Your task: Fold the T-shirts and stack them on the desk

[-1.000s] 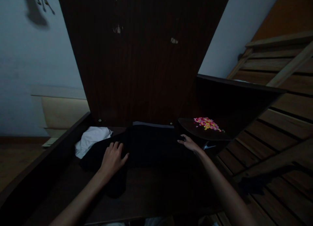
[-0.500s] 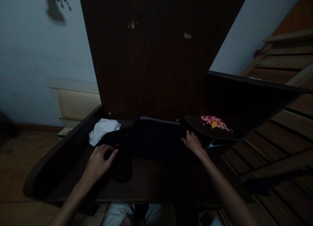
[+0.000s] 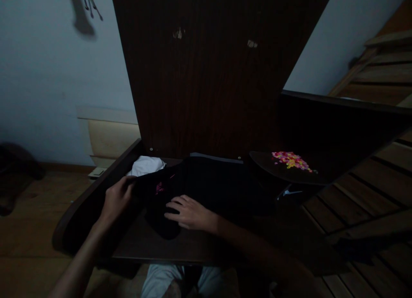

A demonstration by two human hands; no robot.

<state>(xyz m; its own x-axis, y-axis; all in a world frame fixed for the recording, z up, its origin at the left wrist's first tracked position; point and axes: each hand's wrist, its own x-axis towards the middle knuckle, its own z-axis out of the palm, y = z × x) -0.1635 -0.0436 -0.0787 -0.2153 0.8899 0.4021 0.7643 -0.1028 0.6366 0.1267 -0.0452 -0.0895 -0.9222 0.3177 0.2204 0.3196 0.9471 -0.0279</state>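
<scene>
A black garment with a small pink print lies spread over the dark wooden desk, its far edge showing a grey strip. At the garment's left end, my left hand is closed with fingertips pinching its edge. My right hand rests palm down on the garment's near part, fingers spread and holding nothing. Just beyond my left hand is a crumpled white cloth, partly covered by the garment. Dim light hides the garment's folds and exact shape.
A curved corner shelf at the right bears a patch of pink and yellow pieces. Below it is a small pale object. A raised side edge bounds the desk at left; a tall dark panel stands behind.
My right hand has moved left from the garment's right end to its near middle. My left hand has shifted left and pinched the garment's edge, pulling it outward. The view has turned slightly.
</scene>
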